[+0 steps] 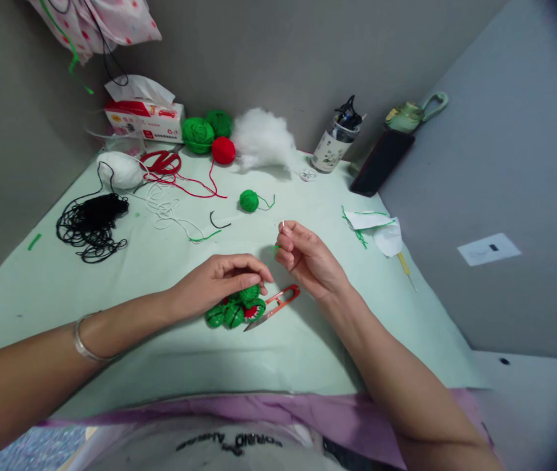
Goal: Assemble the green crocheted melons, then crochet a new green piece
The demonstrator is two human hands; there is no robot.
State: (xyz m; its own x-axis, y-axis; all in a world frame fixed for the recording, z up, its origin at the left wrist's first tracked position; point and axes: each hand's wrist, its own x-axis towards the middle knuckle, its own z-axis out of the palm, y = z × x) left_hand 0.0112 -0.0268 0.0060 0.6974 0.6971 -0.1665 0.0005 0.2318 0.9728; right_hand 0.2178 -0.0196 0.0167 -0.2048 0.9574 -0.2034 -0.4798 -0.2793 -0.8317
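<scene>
My left hand (232, 278) curls over a cluster of small green crocheted pieces (233, 315) with red and white parts, its thumb and fingers closed around the top one. Off the table and a little to the right, my right hand (307, 255) pinches a thin pale needle (283, 224) between thumb and forefinger. A bit of green yarn (275, 249) shows beside its curled fingers. Orange-handled thread snips (283, 298) lie on the table between the hands, their blade tips touching or very near the crocheted pieces.
Beyond my hands lie a small green yarn ball (249, 201), tangled black yarn (94, 222), red scissors (161, 162) and white stuffing (264, 140). A tissue box (145, 118), a pen cup (334, 145) and a dark phone (382, 162) stand along the wall. A yellow-handled crochet hook (404, 263) lies right.
</scene>
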